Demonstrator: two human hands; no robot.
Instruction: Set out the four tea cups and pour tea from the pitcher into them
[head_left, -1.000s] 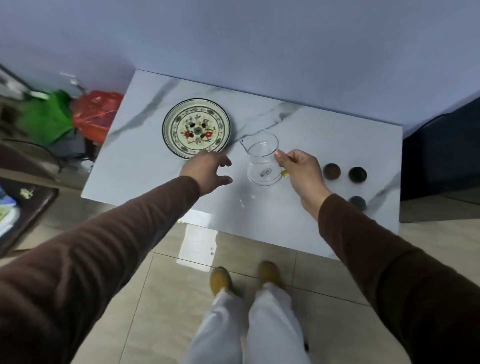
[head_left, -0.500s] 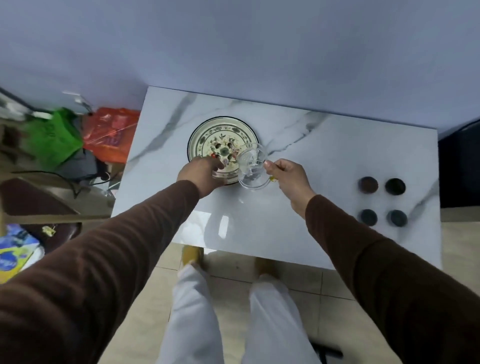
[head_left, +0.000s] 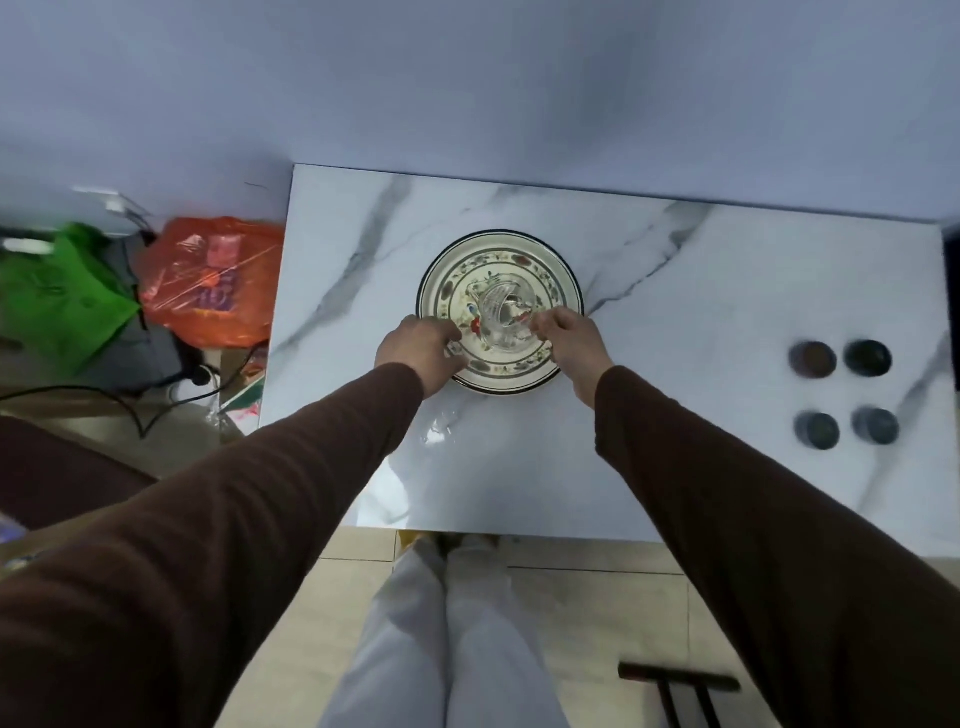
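Note:
A clear glass pitcher (head_left: 501, 312) stands in the middle of a round flower-patterned plate (head_left: 498, 239) on the white marble table (head_left: 675, 312). My right hand (head_left: 569, 338) is closed on the pitcher's handle at its right side. Fingers of my left hand (head_left: 415, 348) curl over the plate's left rim. Four small dark tea cups sit in a square group near the table's right edge: a brown cup (head_left: 812, 359), a black cup (head_left: 867, 357), and two grey-blue cups (head_left: 816, 430) (head_left: 876, 425). The pitcher looks empty.
The table stands against a pale blue wall. On the floor to the left lie an orange plastic bag (head_left: 213, 280), a green bag (head_left: 57, 296) and black cables (head_left: 130, 405). A dark wooden piece (head_left: 675, 680) stands on the floor at lower right.
My right hand carried the pitcher left from the bare table onto the plate. My left hand moved onto the plate's rim. The view shifted, bringing all the cups into sight.

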